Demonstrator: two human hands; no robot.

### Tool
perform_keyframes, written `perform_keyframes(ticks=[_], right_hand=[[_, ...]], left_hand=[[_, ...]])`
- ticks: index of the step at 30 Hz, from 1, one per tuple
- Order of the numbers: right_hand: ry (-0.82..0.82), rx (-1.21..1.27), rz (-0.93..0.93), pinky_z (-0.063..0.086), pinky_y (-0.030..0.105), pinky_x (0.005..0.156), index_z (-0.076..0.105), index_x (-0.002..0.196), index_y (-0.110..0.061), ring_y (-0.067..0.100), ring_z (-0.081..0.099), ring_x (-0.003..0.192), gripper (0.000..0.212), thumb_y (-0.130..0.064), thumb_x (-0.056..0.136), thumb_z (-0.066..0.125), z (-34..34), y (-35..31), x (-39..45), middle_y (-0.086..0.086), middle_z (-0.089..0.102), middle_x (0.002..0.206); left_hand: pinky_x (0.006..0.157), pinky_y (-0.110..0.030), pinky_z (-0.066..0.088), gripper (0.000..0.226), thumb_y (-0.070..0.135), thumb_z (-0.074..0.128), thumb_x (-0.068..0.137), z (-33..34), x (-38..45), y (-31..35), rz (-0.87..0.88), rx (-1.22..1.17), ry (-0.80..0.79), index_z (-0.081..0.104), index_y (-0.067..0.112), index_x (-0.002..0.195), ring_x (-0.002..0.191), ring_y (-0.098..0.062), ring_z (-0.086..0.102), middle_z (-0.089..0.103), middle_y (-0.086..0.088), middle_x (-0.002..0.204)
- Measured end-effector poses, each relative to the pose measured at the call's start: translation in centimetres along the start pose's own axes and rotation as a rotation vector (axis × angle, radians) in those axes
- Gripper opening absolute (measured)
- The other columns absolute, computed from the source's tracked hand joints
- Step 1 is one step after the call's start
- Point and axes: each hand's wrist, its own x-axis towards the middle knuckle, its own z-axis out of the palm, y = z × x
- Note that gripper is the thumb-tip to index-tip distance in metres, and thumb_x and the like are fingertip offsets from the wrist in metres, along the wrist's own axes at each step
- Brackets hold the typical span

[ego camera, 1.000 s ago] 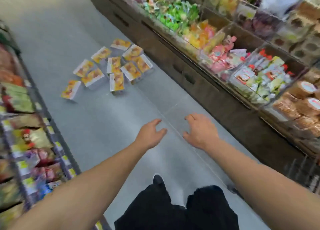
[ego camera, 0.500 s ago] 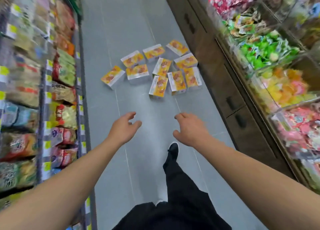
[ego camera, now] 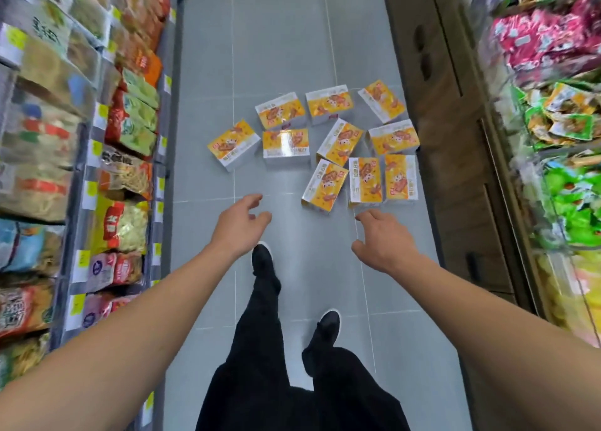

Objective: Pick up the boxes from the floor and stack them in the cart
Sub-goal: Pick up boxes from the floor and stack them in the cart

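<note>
Down on the grey tiled floor (ego camera: 286, 40), around the middle of the frame, ten yellow-and-white boxes (ego camera: 338, 141) lie scattered in a loose cluster, most flat with their printed faces up, several touching their neighbours. One box (ego camera: 233, 144) sits a little apart at the left edge of the group, and the nearest box (ego camera: 324, 185) lies tilted at the cluster's lower edge. Both of the person's bare arms stretch forward from the bottom corners. The left hand (ego camera: 239, 227) hangs just below the cluster, fingers loosely spread and empty, touching nothing. The right hand (ego camera: 383, 238) is likewise empty, fingers curled apart, its fingertips near the lower edge of the closest boxes but not on them. Black trousers and two dark shoes (ego camera: 262, 255) show between the arms. Snack bags fill the shelves (ego camera: 123, 170) along the left of the frame; a wooden counter (ego camera: 455, 144) with bins of bright sweets runs down the right.
</note>
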Motion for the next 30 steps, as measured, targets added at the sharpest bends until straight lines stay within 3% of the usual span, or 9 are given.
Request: perform_keyframes(ticks=[8, 13, 19, 25, 28, 30], right_hand=[[-0.041, 0.078, 0.180, 0.042, 0.041, 0.105, 0.039, 0.146, -0.016, 0.025, 0.041, 0.133, 0.060, -0.037, 0.091, 0.054, -1.0, -1.0, 14.6, 0.002, 0.041, 0.148], [-0.032, 0.178, 0.250, 0.040, 0.042, 0.108, 0.038, 0.147, -0.015, 0.027, 0.039, 0.135, 0.062, -0.036, 0.092, 0.057, 1.3, -0.5, 23.4, 0.005, 0.038, 0.151], [-0.023, 0.328, 0.270, 0.044, 0.043, 0.102, 0.040, 0.144, -0.014, 0.028, 0.044, 0.130, 0.064, -0.034, 0.088, 0.063, 12.3, 2.9, 37.2, 0.007, 0.042, 0.145], [0.042, 0.559, 0.441, 0.041, 0.029, 0.086, 0.045, 0.135, -0.015, 0.026, 0.052, 0.119, 0.059, -0.033, 0.084, 0.070, 25.8, 7.9, 50.7, 0.008, 0.050, 0.131], [0.150, 0.715, 0.547, 0.051, 0.040, 0.090, 0.048, 0.124, -0.019, 0.027, 0.057, 0.110, 0.057, -0.033, 0.073, 0.070, 32.2, 9.6, 55.6, 0.006, 0.054, 0.119], [0.214, 0.803, 0.615, 0.055, 0.045, 0.083, 0.045, 0.120, -0.020, 0.026, 0.061, 0.100, 0.059, -0.040, 0.067, 0.064, 36.0, 10.4, 58.2, 0.004, 0.057, 0.112]], left_hand=[[0.091, -0.022, 0.036, 0.051, 0.029, 0.057, 0.093, 0.8, 17.7, 1.3, 0.034, 0.029, -0.159, 0.045, 0.023, 0.143, 0.123, -0.018, 0.056, 0.051, 0.003, 0.144], [0.098, -0.028, 0.039, 0.052, 0.031, 0.058, 0.093, 4.1, 27.2, 0.1, 0.037, 0.060, -0.227, 0.046, 0.022, 0.143, 0.124, -0.021, 0.056, 0.051, 0.000, 0.144], [0.099, -0.028, 0.039, 0.052, 0.032, 0.058, 0.093, 14.4, 41.0, -5.3, 0.047, 0.140, -0.276, 0.047, 0.022, 0.142, 0.120, -0.022, 0.058, 0.053, 0.000, 0.142], [0.101, -0.029, 0.039, 0.056, 0.036, 0.058, 0.092, 27.4, 53.0, -12.8, 0.063, 0.187, -0.314, 0.044, 0.020, 0.144, 0.122, -0.023, 0.056, 0.051, -0.002, 0.144], [0.102, -0.032, 0.039, 0.061, 0.039, 0.058, 0.092, 32.7, 57.5, -16.3, 0.026, 0.188, -0.335, 0.040, 0.018, 0.146, 0.127, -0.025, 0.052, 0.049, -0.004, 0.146], [0.103, -0.036, 0.044, 0.062, 0.040, 0.058, 0.092, 35.8, 60.0, -18.5, -0.026, 0.173, -0.341, 0.039, 0.016, 0.146, 0.128, -0.026, 0.051, 0.049, -0.006, 0.146]])
